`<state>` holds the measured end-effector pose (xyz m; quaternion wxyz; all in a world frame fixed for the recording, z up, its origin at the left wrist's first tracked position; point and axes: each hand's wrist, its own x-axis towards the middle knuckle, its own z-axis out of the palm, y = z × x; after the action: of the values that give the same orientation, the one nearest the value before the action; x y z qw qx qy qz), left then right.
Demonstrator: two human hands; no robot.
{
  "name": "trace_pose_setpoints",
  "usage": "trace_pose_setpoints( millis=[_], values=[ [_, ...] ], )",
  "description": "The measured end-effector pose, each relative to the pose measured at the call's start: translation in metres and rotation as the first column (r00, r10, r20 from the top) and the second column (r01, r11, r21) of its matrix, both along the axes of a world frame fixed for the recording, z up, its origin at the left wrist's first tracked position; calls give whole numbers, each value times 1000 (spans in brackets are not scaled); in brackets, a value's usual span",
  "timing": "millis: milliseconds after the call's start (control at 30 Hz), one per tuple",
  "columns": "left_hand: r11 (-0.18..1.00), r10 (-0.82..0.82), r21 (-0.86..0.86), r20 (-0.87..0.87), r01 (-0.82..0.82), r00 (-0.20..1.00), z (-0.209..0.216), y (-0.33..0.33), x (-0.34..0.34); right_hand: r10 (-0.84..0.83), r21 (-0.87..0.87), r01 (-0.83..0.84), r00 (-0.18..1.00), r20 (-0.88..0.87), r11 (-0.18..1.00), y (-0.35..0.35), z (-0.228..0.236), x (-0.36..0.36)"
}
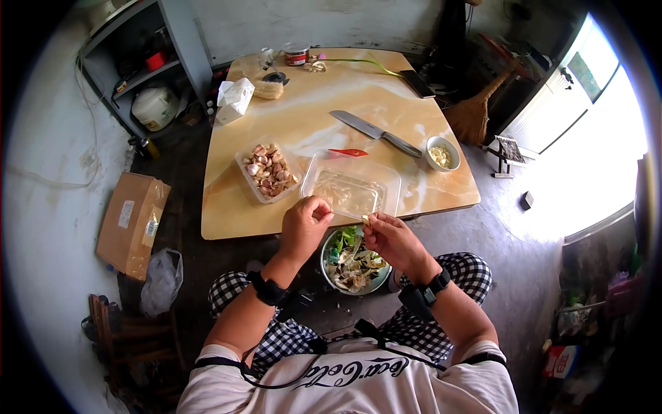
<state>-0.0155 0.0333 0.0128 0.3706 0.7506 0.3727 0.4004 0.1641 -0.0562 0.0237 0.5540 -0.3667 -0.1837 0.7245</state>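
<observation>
Bending its fingers inward, the right hand [393,239] is pinching a small, pale garlic clove [366,220] above the bowl of scraps [378,280], by the bench [265,127] edge; the left hand [302,225] is curling opposite, fingertips nearly meeting, its hold hard to tell.

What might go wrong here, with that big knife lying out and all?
The small pale piece pinched in the right hand might slip into the scraps bowl below. The small white bowl sits near the edge of the table, so a bump could tip it off. And the knife lies uncovered, so a careless reach might cause a cut.
</observation>
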Motion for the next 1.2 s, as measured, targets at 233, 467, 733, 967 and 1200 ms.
trace_pose_setpoints(
  millis=[233,467,733,967,1200],
  values=[
    [966,235,175,-302,-188,924,-28,11,-29,23,40,-25,998,52,999,0,1,-8],
    [936,343,205,-341,-286,876,-64,28,-34,69,73,-72,997,44,995,-8,-5,-8],
    [870,382,413,-220,-270,898,-50,6,-46,74,64,-78,995,61,995,-20,-16,-1],
    [1000,7,-11,-101,-9,995,-11,-53,-26,99,89,-91,991,-87,992,-27,-29,-11],
    [959,-56,-268,138,92,989,-10,-87,4,154,97,-139,975,-163,986,-38,-40,-16]
  ],
)
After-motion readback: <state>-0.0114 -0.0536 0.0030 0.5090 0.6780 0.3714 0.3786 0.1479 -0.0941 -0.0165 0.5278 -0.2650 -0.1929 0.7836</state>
